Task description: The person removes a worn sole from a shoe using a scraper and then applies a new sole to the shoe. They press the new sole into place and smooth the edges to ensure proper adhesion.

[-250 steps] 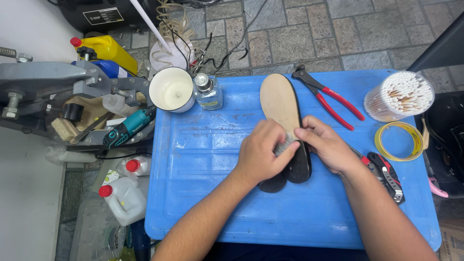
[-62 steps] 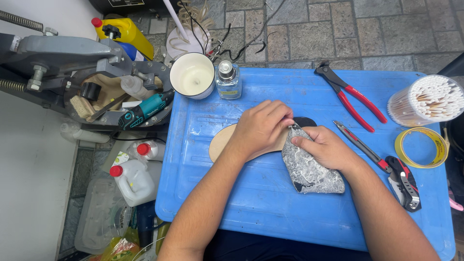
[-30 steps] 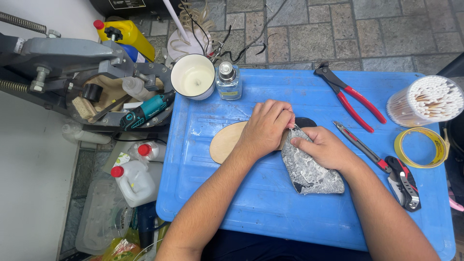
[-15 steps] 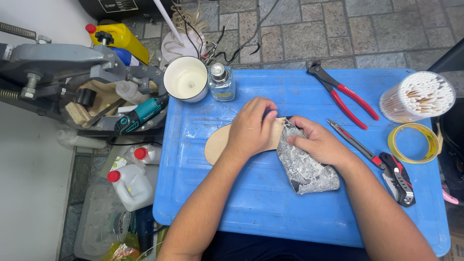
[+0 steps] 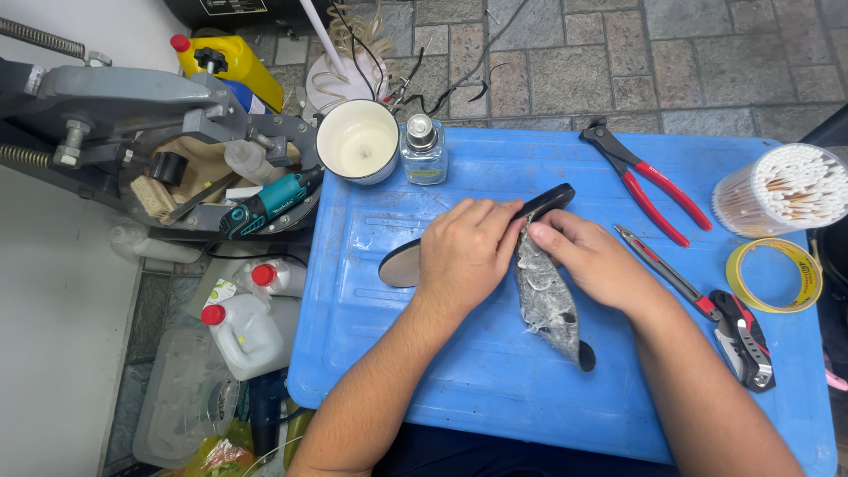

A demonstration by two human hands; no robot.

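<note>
My left hand lies over a black shoe sole and a flat insole whose rounded end sticks out to its left. My right hand grips the same sole from the right, fingertips touching the left hand's. The sole stands tilted on its edge on the blue table. A crinkled grey, silvery layer hangs from the sole toward me, partly peeled. The sole's lower black tip shows below that layer.
Red-handled pliers, a cutter and a folding tool lie right of my hands. A tub of cotton swabs and a tape roll stand far right. A white cup and small glass bottle stand behind. Machine and jugs at left.
The sole has tipped up more on its edge and its black top end now shows past my fingers. Both hands stay on it; the view has shifted slightly.
</note>
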